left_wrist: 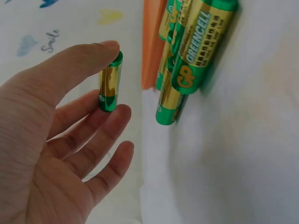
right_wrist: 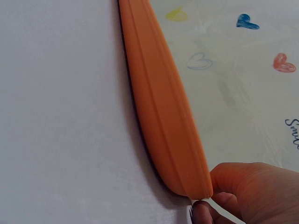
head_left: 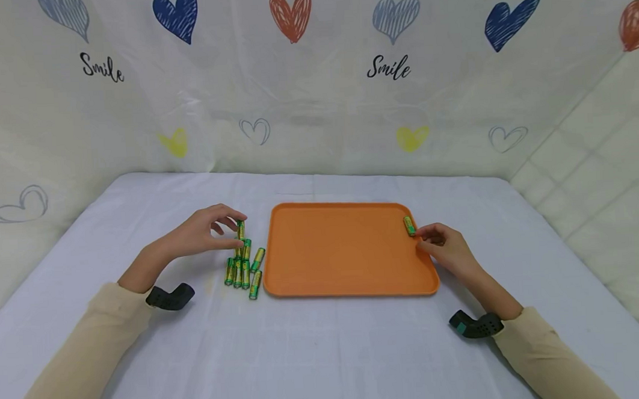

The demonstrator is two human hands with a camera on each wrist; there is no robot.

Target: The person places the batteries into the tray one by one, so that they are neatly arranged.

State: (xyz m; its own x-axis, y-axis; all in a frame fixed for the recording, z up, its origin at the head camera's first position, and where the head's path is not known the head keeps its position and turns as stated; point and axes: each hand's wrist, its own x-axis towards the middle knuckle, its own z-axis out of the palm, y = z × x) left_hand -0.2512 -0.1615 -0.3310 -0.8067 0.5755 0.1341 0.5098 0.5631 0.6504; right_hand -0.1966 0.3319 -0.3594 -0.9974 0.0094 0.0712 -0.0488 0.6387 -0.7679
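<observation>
Between thumb and fingertips, my left hand (head_left: 212, 230) pinches a green and gold battery (left_wrist: 110, 81). It is held over a cluster of several matching batteries (head_left: 238, 272) left of the orange tray (head_left: 344, 249), some of them stacked. Large in the left wrist view, one of these shows its GP Greencell label (left_wrist: 198, 46). My right hand (head_left: 447, 247) reaches over the tray's right rim, thumb and index fingertips at the lower end of a tilted battery (head_left: 409, 225). In the right wrist view, the tray's side wall (right_wrist: 161, 102) hides that battery and part of the fingers.
A white cloth (head_left: 306, 357) covers the table. Behind it hangs a pale backdrop (head_left: 336, 102) printed with hearts and "Smile". One loose battery (head_left: 255, 285) lies beside the tray's near-left corner. Dark camera bands sit on the left (head_left: 170, 297) and right (head_left: 476, 324) wrists.
</observation>
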